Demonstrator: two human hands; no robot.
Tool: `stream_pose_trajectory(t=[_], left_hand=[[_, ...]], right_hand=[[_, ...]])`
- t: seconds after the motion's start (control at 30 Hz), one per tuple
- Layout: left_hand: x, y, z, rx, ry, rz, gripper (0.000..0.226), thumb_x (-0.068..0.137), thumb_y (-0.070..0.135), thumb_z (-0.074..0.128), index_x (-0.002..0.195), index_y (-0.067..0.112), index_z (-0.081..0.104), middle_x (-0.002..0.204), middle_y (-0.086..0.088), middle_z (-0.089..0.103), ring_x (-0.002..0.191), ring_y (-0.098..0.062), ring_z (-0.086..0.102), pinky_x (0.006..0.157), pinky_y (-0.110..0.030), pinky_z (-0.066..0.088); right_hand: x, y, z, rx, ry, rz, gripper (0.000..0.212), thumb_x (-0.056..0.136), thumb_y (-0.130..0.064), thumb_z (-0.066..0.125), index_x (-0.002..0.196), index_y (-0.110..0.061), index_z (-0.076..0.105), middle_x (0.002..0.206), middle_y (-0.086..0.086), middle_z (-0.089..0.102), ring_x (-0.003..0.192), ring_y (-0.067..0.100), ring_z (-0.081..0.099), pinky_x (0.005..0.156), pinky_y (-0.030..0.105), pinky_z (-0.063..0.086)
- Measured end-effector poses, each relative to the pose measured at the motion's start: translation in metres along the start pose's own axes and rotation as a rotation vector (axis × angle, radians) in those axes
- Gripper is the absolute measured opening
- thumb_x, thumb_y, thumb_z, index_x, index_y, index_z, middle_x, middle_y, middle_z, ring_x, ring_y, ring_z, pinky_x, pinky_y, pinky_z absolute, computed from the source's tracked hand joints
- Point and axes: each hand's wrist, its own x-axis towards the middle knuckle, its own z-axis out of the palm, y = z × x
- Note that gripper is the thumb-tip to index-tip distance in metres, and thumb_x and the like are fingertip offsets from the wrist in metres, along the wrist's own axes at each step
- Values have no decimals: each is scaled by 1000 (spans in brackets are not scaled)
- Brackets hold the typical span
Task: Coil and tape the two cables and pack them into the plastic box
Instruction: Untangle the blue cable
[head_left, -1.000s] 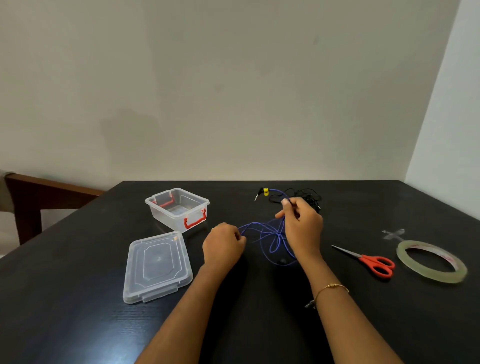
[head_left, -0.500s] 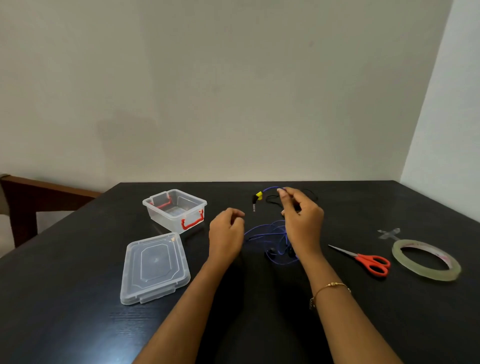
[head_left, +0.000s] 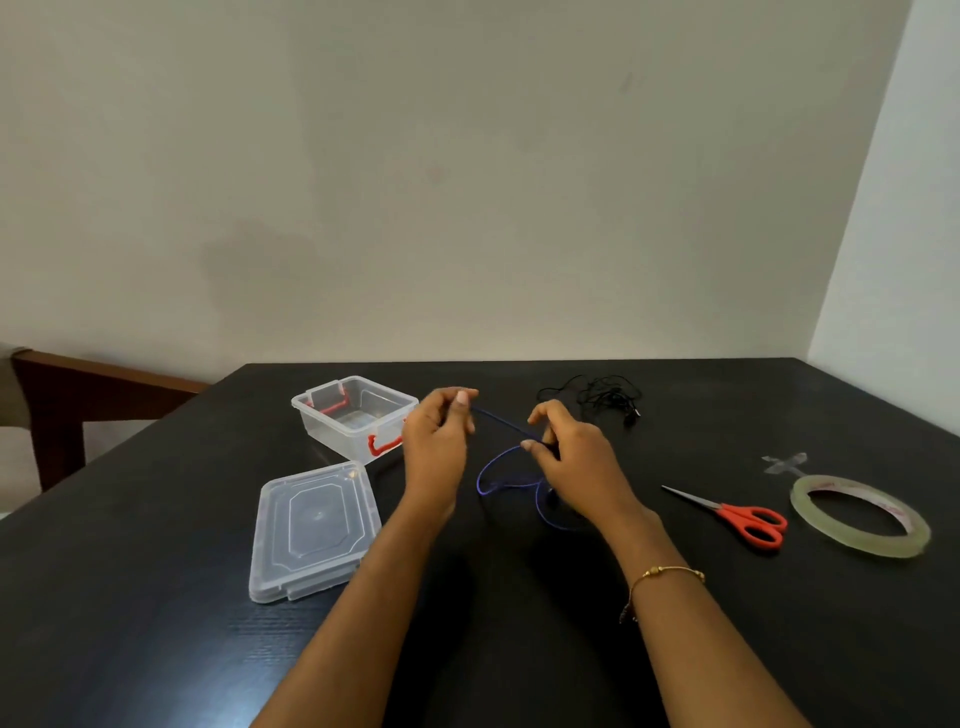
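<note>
Fingers of both hands pinch a thin blue cable (head_left: 501, 422) above a black table (head_left: 156, 597): the left hand (head_left: 439, 441) grips one end between curled thumb and fingertips, and the right hand (head_left: 576, 467) grips it further along. Between the two pinches the cable runs taut, its long axis slanting from the left fingertips down to the right fingertips. Below the right fingers the rest of it hangs in loose loops that reach the table.

Just left of the left fingers stands an open clear plastic box with red clasps (head_left: 355, 415); its clear flat lid (head_left: 311, 530) lies nearer the person. Beyond the right fingers a thin black cable (head_left: 602, 397) lies tangled near the table's far edge. Well to the right of the right hand lie red-handled scissors (head_left: 743, 517) and a roll of clear tape (head_left: 860, 517), with bare table between.
</note>
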Motion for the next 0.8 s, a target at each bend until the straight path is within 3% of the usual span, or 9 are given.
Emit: stream_pose_trajectory(t=[0.07, 0.1, 0.23, 0.3, 0.43, 0.53, 0.67, 0.73, 0.8], left_hand=[[3, 1, -5, -107, 138, -48, 17, 96, 15, 43, 93, 17, 60, 66, 1, 50, 61, -5, 45, 59, -16, 39], [4, 1, -7, -137, 199, -59, 17, 96, 15, 42, 96, 15, 59, 67, 1, 51, 63, -5, 46, 62, -15, 40], [12, -1, -16, -282, 418, -165, 14, 96, 18, 44, 94, 19, 58, 72, 4, 54, 67, -6, 50, 80, -25, 48], [15, -5, -20, -220, 483, -205, 13, 96, 20, 43, 90, 21, 55, 73, 7, 54, 70, -7, 52, 83, -28, 49], [11, -21, -20, 233, 293, -216, 18, 96, 18, 43, 99, 11, 60, 90, -5, 64, 81, -12, 55, 84, -33, 46], [8, -28, -15, 609, 191, -73, 21, 93, 13, 48, 107, 9, 64, 109, -12, 66, 100, -22, 58, 96, -39, 45], [3, -21, -6, 626, 122, 240, 31, 93, 9, 48, 123, 6, 55, 127, -13, 57, 119, -26, 49, 102, -31, 35], [0, -19, -2, 626, -17, 431, 39, 91, 8, 51, 130, 7, 48, 136, -10, 49, 131, -22, 39, 107, -31, 27], [-2, -20, 3, 720, -174, 619, 45, 89, 10, 49, 134, 10, 44, 140, -8, 46, 135, -20, 30, 111, -39, 20]], right_hand=[[-1, 4, -3, -99, -41, 63, 16, 92, -26, 54, 103, -16, 58, 79, -6, 58, 74, 10, 54, 77, 26, 44], [-2, 6, -5, -169, -54, 107, 16, 92, -29, 53, 102, -18, 60, 88, -4, 62, 85, 14, 57, 85, 32, 40], [-4, 17, -11, -352, -34, 258, 21, 92, -34, 52, 105, -23, 64, 107, -1, 59, 108, 19, 50, 89, 38, 32], [-4, 20, -14, -388, 19, 292, 24, 92, -36, 51, 108, -24, 65, 112, -1, 58, 113, 20, 45, 89, 38, 32], [-2, 18, -15, -403, 140, 260, 30, 92, -40, 48, 110, -24, 66, 107, -2, 62, 114, 19, 43, 87, 36, 28], [0, 16, -12, -354, 158, 176, 30, 93, -39, 48, 108, -21, 67, 99, 0, 65, 109, 20, 48, 83, 35, 31], [0, 11, -5, -244, 213, 58, 23, 90, -32, 57, 97, -15, 71, 80, 4, 66, 89, 23, 56, 70, 31, 30], [0, 7, 0, -227, 208, -28, 18, 86, -29, 62, 91, -15, 73, 74, 2, 66, 82, 24, 58, 67, 31, 29], [0, 2, 3, -241, 168, -124, 17, 85, -29, 63, 89, -16, 72, 72, 1, 63, 79, 23, 56, 66, 31, 30]])
